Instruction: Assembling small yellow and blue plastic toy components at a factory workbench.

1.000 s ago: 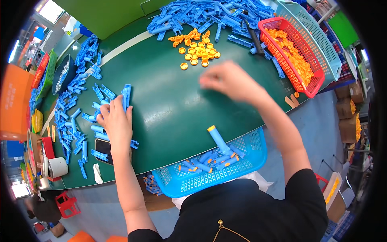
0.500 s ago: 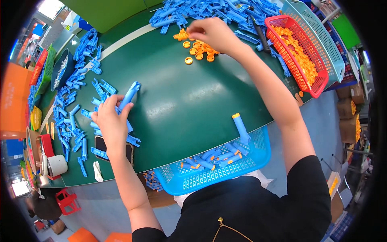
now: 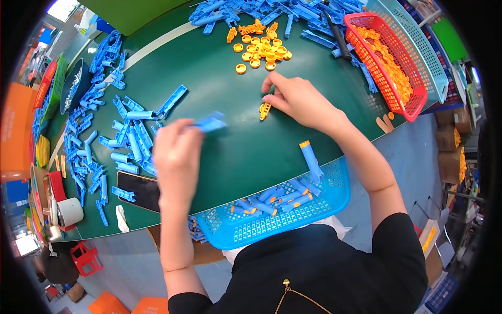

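Now, mid-assembly by the look of it: left hand (image 3: 177, 152) lifted off the green tabletop (image 3: 219, 89), fingers curled shut around a blurred blue plastic tube piece (image 3: 210, 123) poking out past the fingertips toward the right. Right hand (image 3: 300, 99) flat-ish on the table further out, fingers loosely bent and pressing down at a small orange plastic clip (image 3: 265, 109) just beside its fingertips; touching it, it seems, though whether properly pinched cannot be told. Beyond the right hand, a scatter of round orange plastic caps (image 3: 261, 51), and past those a heap of blue plastic parts (image 3: 272, 13). Off to its right, a red mesh basket of orange pieces (image 3: 389, 63). Left of the left hand, loose blue tubes (image 3: 133, 138) spread over the table, and a black phone (image 3: 138, 191) lying just below its wrist. Nearest the body, a blue perforated plastic tray (image 3: 272, 222) holding finished blue tubes with orange tips, one standing upright (image 3: 312, 159) at the rim. Judging the step: fetching the orange piece for the tube in hand. Next move likely calls for a firm pinch on the clip, then bringing both hands together and lining clip to tube end
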### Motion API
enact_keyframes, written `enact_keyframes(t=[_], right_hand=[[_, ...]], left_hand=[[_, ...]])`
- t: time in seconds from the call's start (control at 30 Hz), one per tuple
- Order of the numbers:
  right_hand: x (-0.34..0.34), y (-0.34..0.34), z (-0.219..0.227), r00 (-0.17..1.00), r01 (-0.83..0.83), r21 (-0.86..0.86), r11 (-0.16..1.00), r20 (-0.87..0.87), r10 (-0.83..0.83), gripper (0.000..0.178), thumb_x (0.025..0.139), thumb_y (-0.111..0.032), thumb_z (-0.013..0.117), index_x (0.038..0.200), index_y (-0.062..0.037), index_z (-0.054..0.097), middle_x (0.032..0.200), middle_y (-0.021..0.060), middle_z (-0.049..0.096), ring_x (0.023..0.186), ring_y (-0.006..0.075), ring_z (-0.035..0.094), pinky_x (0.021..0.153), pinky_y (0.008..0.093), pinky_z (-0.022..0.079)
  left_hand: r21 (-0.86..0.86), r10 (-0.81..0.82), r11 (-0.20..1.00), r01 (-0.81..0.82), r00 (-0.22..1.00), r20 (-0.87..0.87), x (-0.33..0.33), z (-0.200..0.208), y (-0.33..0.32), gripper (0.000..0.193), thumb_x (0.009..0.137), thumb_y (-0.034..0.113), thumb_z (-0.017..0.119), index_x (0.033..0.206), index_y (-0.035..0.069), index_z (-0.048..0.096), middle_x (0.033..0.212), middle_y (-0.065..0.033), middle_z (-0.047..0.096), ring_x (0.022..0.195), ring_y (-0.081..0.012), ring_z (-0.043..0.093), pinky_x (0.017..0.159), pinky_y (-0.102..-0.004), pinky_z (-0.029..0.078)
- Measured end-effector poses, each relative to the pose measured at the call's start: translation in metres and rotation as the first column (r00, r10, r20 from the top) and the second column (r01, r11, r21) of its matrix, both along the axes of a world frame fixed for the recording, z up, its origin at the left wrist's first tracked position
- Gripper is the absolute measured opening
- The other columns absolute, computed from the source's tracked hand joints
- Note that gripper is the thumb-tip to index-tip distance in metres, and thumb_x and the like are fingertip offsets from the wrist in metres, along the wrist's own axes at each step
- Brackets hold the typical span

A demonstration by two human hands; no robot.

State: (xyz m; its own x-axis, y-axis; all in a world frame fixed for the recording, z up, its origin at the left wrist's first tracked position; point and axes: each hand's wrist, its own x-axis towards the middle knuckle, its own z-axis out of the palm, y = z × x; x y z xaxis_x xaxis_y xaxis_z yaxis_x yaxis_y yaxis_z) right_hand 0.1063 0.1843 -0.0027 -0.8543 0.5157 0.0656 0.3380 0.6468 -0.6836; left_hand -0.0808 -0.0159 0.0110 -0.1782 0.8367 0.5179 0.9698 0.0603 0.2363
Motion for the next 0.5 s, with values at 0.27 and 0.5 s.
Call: enact_keyframes(t=[0.27, 0.5], right_hand=[[0.007, -0.015, -0.016, 0.970, 0.059, 0.356, 0.933, -0.243, 0.032, 0.013, 0.080, -0.010, 0.070, 0.083, -0.0033, 0.059, 0.076, 0.0081, 0.059, 0.070, 0.0253, 0.058, 0.062, 0.0347, 0.046], [0.008, -0.034, -0.020, 0.957, 0.135, 0.337, 0.932, -0.288, -0.035, 0.007, 0.079, -0.005, 0.068, 0.084, -0.0033, 0.063, 0.082, 0.0076, 0.060, 0.080, 0.0262, 0.058, 0.068, 0.0352, 0.046]], left_hand=[[-0.081, 0.021, 0.997, -0.002, 0.972, 0.236, 0.033, -0.018, -0.011, 0.045, 0.071, 0.005, 0.072, 0.115, 0.005, 0.063, 0.126, -0.0123, 0.054, 0.112, -0.0337, 0.052, 0.095, -0.0416, 0.044], [-0.240, -0.010, 0.968, 0.069, 0.971, 0.238, 0.039, -0.016, -0.006, 0.080, 0.066, 0.033, 0.082, 0.133, 0.006, 0.047, 0.128, -0.0152, 0.048, 0.120, -0.0321, 0.044, 0.107, -0.0512, 0.027]])
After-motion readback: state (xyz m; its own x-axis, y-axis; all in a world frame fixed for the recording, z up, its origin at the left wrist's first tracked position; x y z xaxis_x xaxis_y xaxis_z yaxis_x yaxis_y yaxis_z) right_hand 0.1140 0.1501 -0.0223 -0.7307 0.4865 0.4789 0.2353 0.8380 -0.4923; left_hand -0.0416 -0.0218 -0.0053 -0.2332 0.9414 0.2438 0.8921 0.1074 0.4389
